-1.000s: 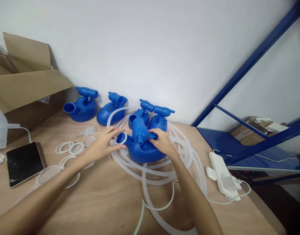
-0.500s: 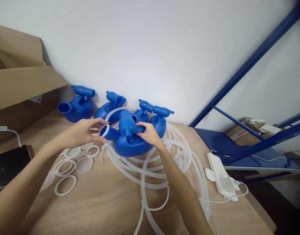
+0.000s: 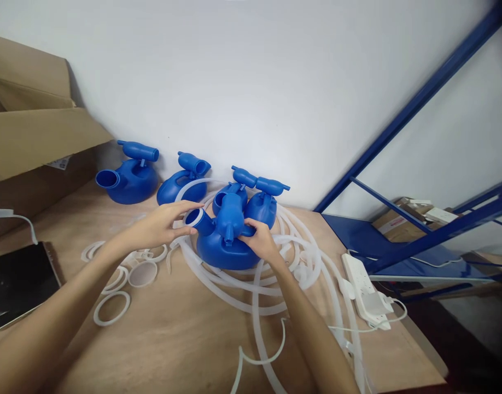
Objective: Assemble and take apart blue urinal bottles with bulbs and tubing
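Observation:
In the head view, a blue plastic urinal bottle point(image 3: 226, 253) is tilted above coiled clear tubing, its wide neck pointing left toward me. My right hand point(image 3: 260, 238) is closed round its handle. A white ring point(image 3: 192, 217) sits on the rim of the neck. My left hand point(image 3: 169, 221) spans this mouth, index finger above and thumb below, pinching about the ring; exact contact is hard to see. On top of the bottle is a smaller blue bulb-shaped piece point(image 3: 230, 214) with a narrow spout. The left hand's other fingers are partly hidden.
Several similar blue bottles point(image 3: 138, 183) stand along the wall. White rings point(image 3: 111, 309) and round caps point(image 3: 142, 273) lie left. Clear tubing point(image 3: 243, 309) loops over the wooden table. A black tablet point(image 3: 23, 282), cardboard box point(image 3: 41, 131), power strip point(image 3: 363, 290) and blue shelf frame point(image 3: 398, 126) surround it.
The held bottle has moved slightly right and its mouth has turned more upward. Both hands have moved right with it, and the tubing beneath has shifted.

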Available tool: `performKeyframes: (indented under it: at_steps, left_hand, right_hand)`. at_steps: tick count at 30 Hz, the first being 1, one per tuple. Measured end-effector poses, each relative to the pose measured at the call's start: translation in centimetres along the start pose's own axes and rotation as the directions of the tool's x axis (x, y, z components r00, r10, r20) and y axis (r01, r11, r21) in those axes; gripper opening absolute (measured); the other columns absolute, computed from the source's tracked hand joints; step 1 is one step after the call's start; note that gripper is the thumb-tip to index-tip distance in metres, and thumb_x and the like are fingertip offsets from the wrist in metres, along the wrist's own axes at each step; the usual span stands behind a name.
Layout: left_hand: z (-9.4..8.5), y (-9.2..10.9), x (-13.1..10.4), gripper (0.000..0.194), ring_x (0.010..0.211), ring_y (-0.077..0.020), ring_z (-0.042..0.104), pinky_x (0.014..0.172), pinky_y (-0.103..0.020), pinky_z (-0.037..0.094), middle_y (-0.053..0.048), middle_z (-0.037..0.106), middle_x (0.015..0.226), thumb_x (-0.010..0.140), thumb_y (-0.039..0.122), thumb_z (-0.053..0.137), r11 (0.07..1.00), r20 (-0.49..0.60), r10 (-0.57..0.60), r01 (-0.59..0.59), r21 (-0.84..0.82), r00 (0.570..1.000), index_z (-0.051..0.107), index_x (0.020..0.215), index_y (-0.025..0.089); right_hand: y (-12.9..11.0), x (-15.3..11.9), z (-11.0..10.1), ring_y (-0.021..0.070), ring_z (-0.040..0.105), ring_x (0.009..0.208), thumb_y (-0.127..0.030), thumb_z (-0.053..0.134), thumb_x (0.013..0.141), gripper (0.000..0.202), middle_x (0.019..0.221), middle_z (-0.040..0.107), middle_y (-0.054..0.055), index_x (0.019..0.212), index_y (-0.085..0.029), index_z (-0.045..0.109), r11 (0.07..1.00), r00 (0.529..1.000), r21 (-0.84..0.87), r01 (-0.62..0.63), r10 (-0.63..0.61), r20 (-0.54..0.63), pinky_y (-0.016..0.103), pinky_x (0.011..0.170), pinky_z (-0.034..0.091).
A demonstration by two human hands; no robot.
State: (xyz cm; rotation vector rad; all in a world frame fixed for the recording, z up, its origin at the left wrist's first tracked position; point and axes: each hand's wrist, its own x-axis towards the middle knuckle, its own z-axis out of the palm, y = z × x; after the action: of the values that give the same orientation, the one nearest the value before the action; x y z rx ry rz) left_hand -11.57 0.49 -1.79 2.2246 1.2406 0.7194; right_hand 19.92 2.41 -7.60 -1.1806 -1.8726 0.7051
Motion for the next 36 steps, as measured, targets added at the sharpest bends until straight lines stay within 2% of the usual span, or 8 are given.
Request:
performKeyframes:
  at_steps: [6,12,20,24,28,30,32,36]
  left_hand:
    - [1.7,0.3,2.2,0.077,0.131,-0.0339,0.066,0.108,-0.047,0.058,-0.012,0.063,0.153,0.086,0.068,0.069,0.998,0.057,0.034,-0.031,-0.053,0.998,0.060,0.148,0.023]
    - [2.4,0.0,3.1,0.081,0.122,-0.0344,0.072,0.103,-0.047,0.061,-0.012,0.069,0.145,0.080,0.071,0.076,0.995,0.067,-0.045,0.051,-0.089,0.997,0.062,0.145,0.025]
    - [2.5,-0.9,2.8,0.066,0.148,-0.0305,0.054,0.119,-0.050,0.050,-0.005,0.055,0.162,0.091,0.053,0.071,0.978,0.131,0.104,-0.077,-0.196,0.986,0.054,0.152,0.034]
    - [3.5,0.2,2.6,0.046,0.143,-0.0319,0.057,0.117,-0.049,0.051,-0.008,0.060,0.156,0.095,0.049,0.066,0.981,0.059,0.160,-0.152,-0.118,0.985,0.061,0.136,0.029]
    - [5.8,1.5,3.0,0.032,0.120,-0.0297,0.070,0.098,-0.043,0.061,-0.011,0.073,0.129,0.098,0.055,0.062,0.975,-0.136,0.168,-0.184,-0.121,0.976,0.059,0.101,0.023]
    - [7.1,1.5,3.3,0.026,0.105,-0.0269,0.073,0.091,-0.041,0.061,-0.011,0.075,0.113,0.102,0.048,0.057,0.969,-0.249,0.225,-0.242,-0.042,0.942,0.056,0.095,0.022]
    - [8.0,1.0,3.4,0.018,0.097,-0.0252,0.072,0.088,-0.041,0.061,-0.011,0.075,0.104,0.104,0.036,0.054,0.932,-0.320,0.362,-0.350,0.097,0.875,0.059,0.094,0.021]
    - [8.1,-1.2,3.6,0.018,0.105,-0.0277,0.072,0.094,-0.044,0.062,-0.015,0.076,0.110,0.101,0.018,0.051,0.718,-0.259,0.692,-0.607,0.340,0.674,0.069,0.099,0.019]
  right_hand:
    - [1.3,-0.6,-2.5,0.0293,0.074,0.102,-0.038,0.083,0.078,0.027,0.106,0.081,0.006,0.099,-0.022,0.078,0.999,0.999,-0.037,0.039,-0.038,0.032,0.043,0.101,0.055]
    - [3.6,-0.3,-2.4,0.0292,0.075,0.101,-0.045,0.076,0.085,0.029,0.103,0.081,0.004,0.101,-0.021,0.078,0.999,0.999,0.033,0.002,-0.004,0.041,0.043,0.097,0.058]
    - [4.2,-0.2,-2.4,0.0295,0.074,0.107,-0.040,0.076,0.086,0.024,0.107,0.080,0.005,0.101,-0.021,0.078,0.998,0.994,0.064,-0.007,0.000,0.105,0.044,0.102,0.056]
    - [4.7,-0.1,-2.2,0.0298,0.073,0.109,-0.035,0.078,0.083,0.024,0.109,0.081,0.006,0.104,-0.021,0.079,0.999,0.997,0.051,-0.010,0.006,0.080,0.046,0.105,0.055]
    - [4.9,-0.2,-2.0,0.0294,0.073,0.109,-0.033,0.077,0.084,0.023,0.109,0.080,0.006,0.104,-0.022,0.079,0.997,0.996,0.083,-0.010,0.003,0.087,0.045,0.104,0.056]
    - [4.8,-0.2,-1.9,0.0292,0.073,0.108,-0.033,0.078,0.083,0.023,0.109,0.080,0.005,0.103,-0.022,0.079,0.995,0.997,0.099,0.002,-0.010,0.077,0.045,0.105,0.056]
    - [4.6,-0.1,-2.0,0.0289,0.073,0.107,-0.033,0.078,0.083,0.021,0.108,0.080,0.005,0.101,-0.022,0.078,0.994,0.997,0.105,0.018,-0.027,0.078,0.044,0.104,0.055]
    - [4.4,0.0,-2.1,0.0277,0.073,0.100,-0.033,0.080,0.082,0.019,0.101,0.079,0.004,0.095,-0.021,0.077,0.993,0.990,0.114,0.042,-0.056,0.127,0.042,0.099,0.055]
